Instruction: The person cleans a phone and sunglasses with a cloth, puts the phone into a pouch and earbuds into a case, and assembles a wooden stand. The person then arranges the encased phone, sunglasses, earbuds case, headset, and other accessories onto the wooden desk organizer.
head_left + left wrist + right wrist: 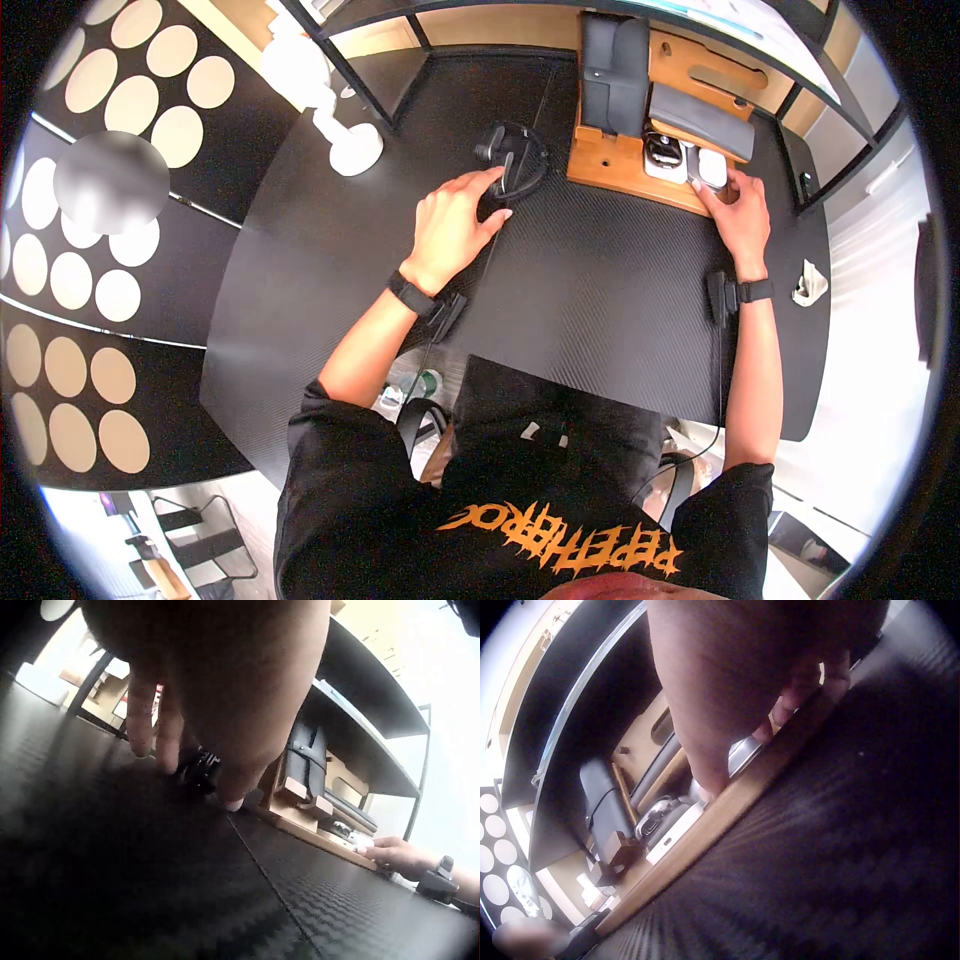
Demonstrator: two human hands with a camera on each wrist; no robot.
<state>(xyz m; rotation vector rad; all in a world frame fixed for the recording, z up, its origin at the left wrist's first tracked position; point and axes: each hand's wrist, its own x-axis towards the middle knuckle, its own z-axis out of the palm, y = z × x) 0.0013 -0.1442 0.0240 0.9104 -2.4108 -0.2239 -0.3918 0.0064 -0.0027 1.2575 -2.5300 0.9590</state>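
Note:
My left hand (447,228) is at the near-left side of black headphones (541,150) lying on the dark desk (600,290). Its fingers point down, thumb apart from them, with part of the headphones between in the left wrist view. My right hand (742,222) is at the front right of a wooden organizer (640,184). Thumb and fingers lie on either side of a silver-edged flat thing (742,755), where a small white rounded case (711,166) shows. Beside it, a dark glossy item (662,149) rests on a white base. The hand hides part of the silver-edged thing.
On the organizer stand a dark grey wallet-like case (614,75) and a long grey case (702,122). A black-framed shelf (400,18) spans the back. A white lamp-like stand (356,150) is at the back left, a crumpled tissue (810,284) at the right edge.

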